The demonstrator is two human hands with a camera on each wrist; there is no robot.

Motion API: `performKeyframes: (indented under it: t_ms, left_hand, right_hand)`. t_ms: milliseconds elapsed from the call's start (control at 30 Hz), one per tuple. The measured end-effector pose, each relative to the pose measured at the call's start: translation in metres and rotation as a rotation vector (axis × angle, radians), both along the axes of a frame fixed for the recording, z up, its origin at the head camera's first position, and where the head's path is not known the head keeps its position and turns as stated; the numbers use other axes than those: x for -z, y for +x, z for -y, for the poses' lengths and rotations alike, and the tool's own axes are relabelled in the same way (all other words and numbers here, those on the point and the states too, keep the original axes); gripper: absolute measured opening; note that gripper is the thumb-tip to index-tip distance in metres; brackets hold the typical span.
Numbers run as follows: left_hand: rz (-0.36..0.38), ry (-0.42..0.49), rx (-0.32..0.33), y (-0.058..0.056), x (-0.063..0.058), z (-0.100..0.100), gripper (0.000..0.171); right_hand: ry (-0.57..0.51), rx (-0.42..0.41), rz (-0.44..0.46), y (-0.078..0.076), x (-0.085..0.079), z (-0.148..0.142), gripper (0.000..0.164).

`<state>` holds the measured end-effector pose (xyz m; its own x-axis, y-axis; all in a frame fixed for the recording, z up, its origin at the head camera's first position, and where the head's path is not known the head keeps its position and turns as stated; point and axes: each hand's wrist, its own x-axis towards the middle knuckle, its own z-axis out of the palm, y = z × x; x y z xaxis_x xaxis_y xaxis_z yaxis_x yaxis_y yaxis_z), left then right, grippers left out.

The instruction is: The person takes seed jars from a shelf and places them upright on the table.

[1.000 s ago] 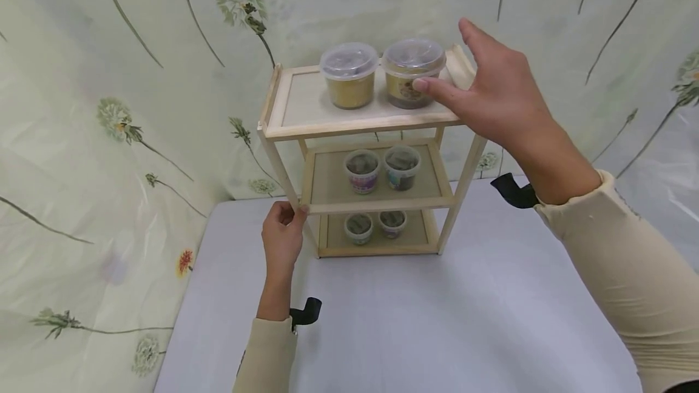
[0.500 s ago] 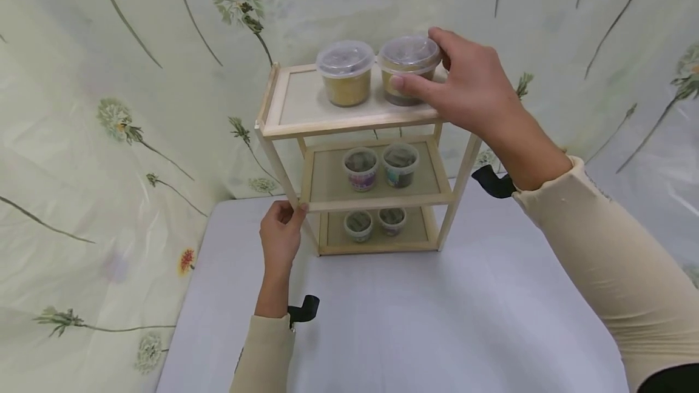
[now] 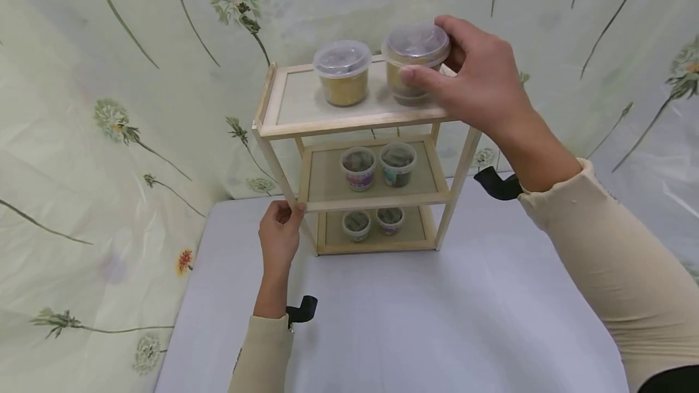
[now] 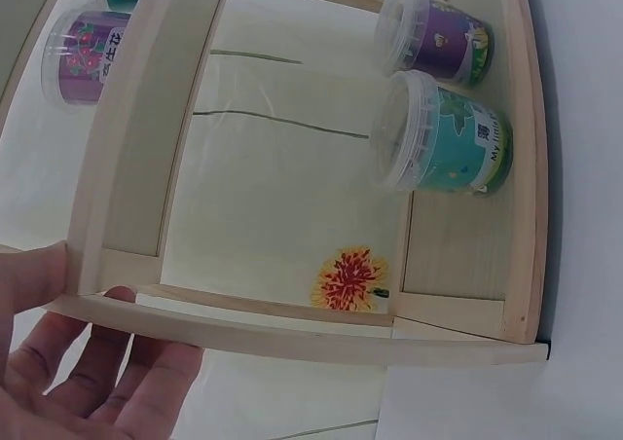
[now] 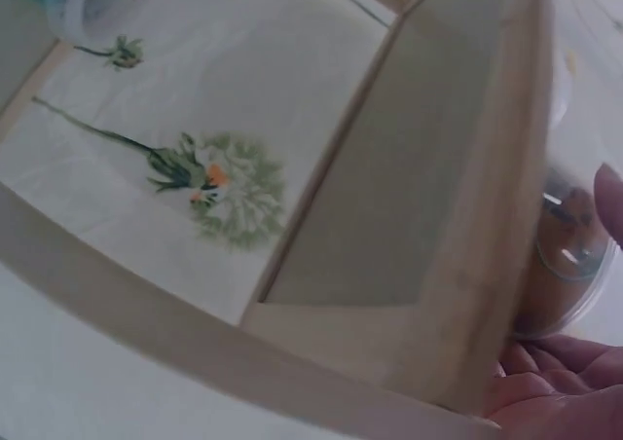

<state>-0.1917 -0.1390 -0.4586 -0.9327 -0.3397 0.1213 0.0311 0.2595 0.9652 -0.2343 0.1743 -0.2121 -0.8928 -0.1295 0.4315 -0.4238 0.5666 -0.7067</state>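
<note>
My right hand [image 3: 486, 83] grips a clear-lidded plastic tub with yellow contents [image 3: 415, 44], thumb on its front and fingers round its far side. This tub tilts slightly over the top tier of a three-tier wooden shelf rack [image 3: 349, 128]. Left of it stands a similar lidded tub [image 3: 344, 87]. In the right wrist view the gripped tub [image 5: 560, 265] shows only partly, beyond the wooden edge. My left hand [image 3: 280, 235] pinches the rack's front left post at the middle tier; the left wrist view shows its thumb and fingers [image 4: 161, 386] around the wood.
Two small lidded tubs, one purple [image 3: 358, 168] and one teal [image 3: 397, 164], sit on the middle tier. Two more, purple [image 4: 453, 41] and teal [image 4: 467, 143], stand on the bottom tier. The rack stands on a white-covered table [image 3: 415, 320] before a flower-printed backdrop [image 3: 136, 168].
My right hand came in from the right, closed round the right-hand yellow tub and has raised it slightly, a little rightward. My left hand keeps its hold on the post.
</note>
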Motion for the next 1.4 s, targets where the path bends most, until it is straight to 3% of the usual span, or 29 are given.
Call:
performKeyframes:
  t_ms: [133, 333, 633, 967, 1167, 1400]
  left_hand:
    - [0.014, 0.006, 0.009, 0.001, 0.001, -0.002, 0.024]
    - [0.009, -0.003, 0.020, 0.000, 0.002, -0.001, 0.026]
    - [0.004, -0.019, 0.002, -0.001, 0.000, 0.003, 0.024]
    - [0.007, 0.003, 0.017, -0.001, 0.000, 0.002, 0.025]
    - [0.005, -0.001, 0.015, -0.002, -0.001, 0.004, 0.026]
    - [0.006, 0.005, 0.010, -0.001, -0.001, 0.004, 0.025]
  right_hand:
    - [-0.053, 0.005, -0.032, 0.019, -0.005, -0.012, 0.078]
    - [-0.095, -0.006, -0.064, 0.060, -0.003, -0.037, 0.078]
    - [-0.094, -0.062, -0.013, 0.097, 0.020, -0.055, 0.084]
    - [-0.055, -0.067, 0.050, 0.130, 0.060, -0.065, 0.089]
    - [-0.022, -0.042, 0.183, 0.139, 0.094, -0.066, 0.086]
    - [0.022, 0.017, 0.360, 0.148, 0.148, -0.080, 0.090]
